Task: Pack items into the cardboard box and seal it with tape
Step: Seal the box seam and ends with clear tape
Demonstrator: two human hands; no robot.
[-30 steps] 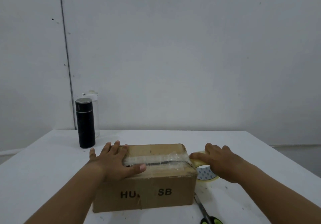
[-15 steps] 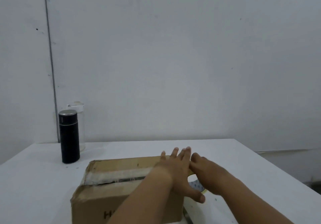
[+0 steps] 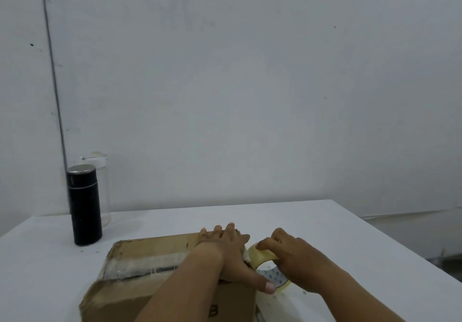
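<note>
**Sealing the seam: roll at the box's right end**

My left hand (image 3: 230,254) lay flat on the right end of the cardboard box (image 3: 140,286). Its fingers were straight and pressed down on the top, and the thumb stretched over the near right corner toward the roll. My right hand (image 3: 295,261) had its fingers curled over the tape roll (image 3: 265,255), gripping it just beside the box's right end, low over the white table (image 3: 325,226).

The box sat closed in front of me, with a strip of clear tape (image 3: 145,264) running along its top seam from the left end toward my left wrist (wrinkled rather than smooth). I took the packing to be finished and the sealing to be the step in hand. Whether the strip was joined to the roll I could not tell, since my left hand covered that spot.

The next move, as I judged it, called for drawing the tape taut over the right edge and down the side while my left hand pinned it. After that it would need severing.

A black flask (image 3: 85,204) and a clear container (image 3: 102,171) stood well apart at the far left.
</note>
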